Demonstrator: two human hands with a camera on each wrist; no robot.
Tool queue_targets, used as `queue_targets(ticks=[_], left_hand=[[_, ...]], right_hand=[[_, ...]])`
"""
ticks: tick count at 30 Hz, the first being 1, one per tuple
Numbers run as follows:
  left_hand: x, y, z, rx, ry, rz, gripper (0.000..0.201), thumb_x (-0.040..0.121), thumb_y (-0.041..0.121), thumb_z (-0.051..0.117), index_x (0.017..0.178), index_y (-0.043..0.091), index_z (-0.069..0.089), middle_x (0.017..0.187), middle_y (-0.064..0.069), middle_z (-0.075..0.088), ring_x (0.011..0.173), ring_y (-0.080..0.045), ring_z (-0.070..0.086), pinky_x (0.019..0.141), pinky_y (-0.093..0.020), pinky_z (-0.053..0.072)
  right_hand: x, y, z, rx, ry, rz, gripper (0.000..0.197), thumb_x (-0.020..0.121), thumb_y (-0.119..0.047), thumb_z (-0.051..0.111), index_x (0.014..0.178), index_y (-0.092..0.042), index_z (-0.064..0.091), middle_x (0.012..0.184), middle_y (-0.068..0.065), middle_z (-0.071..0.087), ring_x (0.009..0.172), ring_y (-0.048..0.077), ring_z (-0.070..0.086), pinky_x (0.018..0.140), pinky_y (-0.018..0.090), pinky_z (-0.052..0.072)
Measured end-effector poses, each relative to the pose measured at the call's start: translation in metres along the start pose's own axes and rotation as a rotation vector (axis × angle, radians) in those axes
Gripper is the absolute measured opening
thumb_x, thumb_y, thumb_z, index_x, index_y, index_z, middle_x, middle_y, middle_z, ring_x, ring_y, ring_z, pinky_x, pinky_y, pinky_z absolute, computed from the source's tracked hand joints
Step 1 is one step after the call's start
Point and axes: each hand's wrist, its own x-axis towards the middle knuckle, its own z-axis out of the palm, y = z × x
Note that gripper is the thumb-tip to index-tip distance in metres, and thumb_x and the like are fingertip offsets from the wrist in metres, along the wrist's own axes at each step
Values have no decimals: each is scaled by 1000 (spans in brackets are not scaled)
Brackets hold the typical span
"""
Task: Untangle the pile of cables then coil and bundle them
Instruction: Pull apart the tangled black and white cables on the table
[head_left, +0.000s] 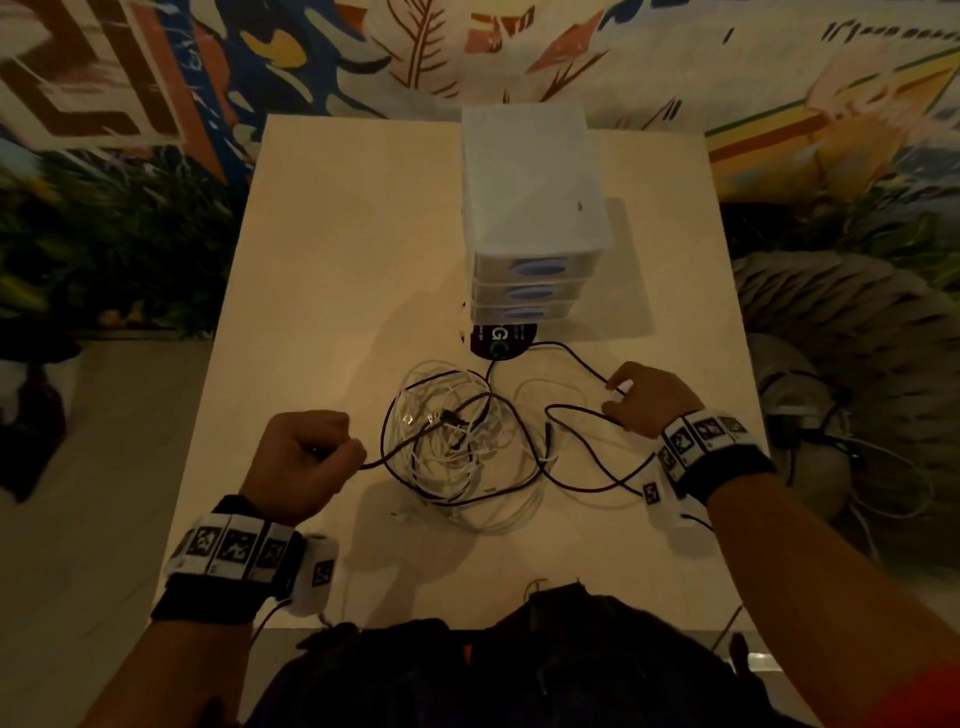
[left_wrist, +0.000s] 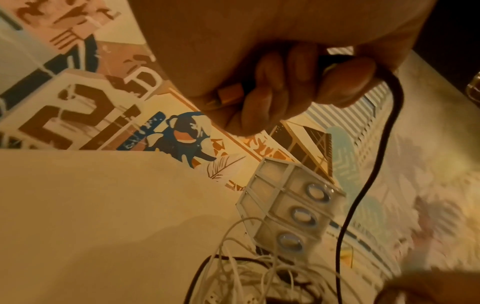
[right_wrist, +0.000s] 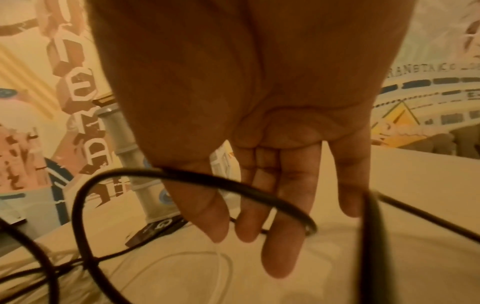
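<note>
The pile of cables (head_left: 457, 447) lies in the middle of the tabletop (head_left: 332, 249), a loose nest of white cables (head_left: 470, 486) with a black cable (head_left: 582, 480) looped through and around it. One end of the black cable runs left out of the pile into the left hand (head_left: 301, 462), which is curled into a fist round it — the left wrist view shows the fingers (left_wrist: 270, 96) wrapped about the cord with an orange-tinted plug end (left_wrist: 230, 94) poking out beside them, and the cord (left_wrist: 363, 195) hanging down from the fist toward the tangle.

On the other side, wide black loops spread right from the pile toward the right hand (head_left: 649, 397), which rests low over the tabletop at those loops. The right wrist view shows its fingers (right_wrist: 280, 236) straight and relaxed, pointing down, with a strand of the black cable (right_wrist: 207, 181) crossing in front of them near the thumb; whether the thumb pins that strand I cannot tell. A thin white cable (right_wrist: 197, 259) lies on the tabletop below the fingers.

Behind the pile stands a white drawer unit (head_left: 530, 208) with three drawers, each with a blue oval handle. Just in front of its base lies a dark round disc (head_left: 501, 340) with a letter G on it — the black cable passes close by its edge. Both wrists carry bands with black-and-white markers (head_left: 236, 551).
</note>
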Motion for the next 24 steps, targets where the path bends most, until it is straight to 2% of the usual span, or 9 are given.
queue_targets(ticks=[1,3,4,7,10,14,18,21,24], left_hand=[[0,1,2,36,-58,1,42,76,28,61,40,13,45,46,0,36,42,-23,41,45,-35,31],[0,2,10,186,-188,39,38,78,37,64,50,18,47,48,4,36,42,-7,39,47,-27,31],[1,1,15,274,-250,64,34,79,41,64,54,22,52,48,8,38,43,-3,41,48,-20,29],[1,-1,33,440,-383,104,31,78,53,63,59,28,63,48,15,42,46,2,46,49,-13,30],[0,-4,52,547,-467,93,35,82,60,63,64,30,66,50,15,43,48,2,45,50,-16,34],[-5,-5,76,685,-568,-11,37,91,61,57,75,30,68,57,12,47,53,-2,42,58,-23,42],[-16,-15,88,734,-623,-134,55,94,71,37,83,28,69,70,6,60,62,-9,53,62,-29,49],[-22,-21,90,743,-642,-174,76,84,82,14,82,29,68,70,4,63,63,-11,57,63,-32,52],[-21,-23,92,726,-641,-191,76,83,82,15,83,28,69,70,5,62,62,-11,54,62,-30,49]], right_hand=[[-1,-4,-5,-13,10,-29,42,81,-32,75,119,-24,56,101,8,71,94,25,63,82,30,50],[-2,-20,-21,-53,38,-121,56,80,-27,77,129,-23,50,101,7,69,97,26,63,82,31,49],[-3,-31,-30,-88,61,-188,57,81,-25,76,131,-23,49,102,7,68,100,27,63,83,32,49],[-1,-78,-52,-139,140,-403,35,93,-20,58,127,-21,58,117,9,66,110,30,60,90,34,45],[12,-121,-41,-280,88,-554,33,100,-16,45,126,-22,64,135,8,60,121,29,56,100,36,42],[31,-138,-1,-478,-112,-609,51,95,-10,51,140,-32,50,142,5,51,127,29,52,104,36,42],[38,-133,16,-620,-101,-640,34,98,-31,53,131,-25,56,131,5,50,118,29,54,96,36,44],[41,-132,19,-628,-23,-655,28,92,-38,60,117,-26,65,122,8,53,109,32,57,88,40,48],[42,-129,23,-700,-47,-729,31,91,-43,61,119,-30,64,121,9,51,106,34,55,82,40,47]])
